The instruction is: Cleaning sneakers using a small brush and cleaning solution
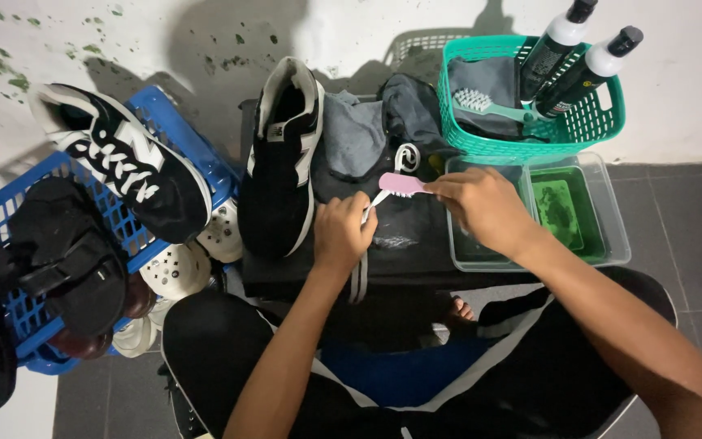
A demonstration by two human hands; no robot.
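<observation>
Brush: pink brush (pixel 401 184) with a white handle, above the dark counter (pixel 416 252), just right of the black-and-white shoe (pixel 284 162) standing there.
Left hand: left hand (pixel 343 232) has its grip curled shut around the white handle end.
Right hand: right hand (pixel 485 207) pinches the far end of the brush head, fingers closed on it.
Handling: brush looks light and stiff, likely hard plastic; the bristles would give a little, and it may be slick if wet. The handle seems the sound place to take it, as the left hand does.
Right side: clear tub (pixel 603 244) of greenish water just beside the right hand; beyond it a green basket (pixel 611 114) with two bottles (pixel 582 61), a grey cloth and a teal brush (pixel 489 106).
Left side: blue crate (pixel 172 122) with another black-and-white shoe (pixel 132 162) and dark footwear; white clogs (pixel 180 268) lie near it.
Middle: grey cloths (pixel 355 134) heaped at the far edge of the counter.
</observation>
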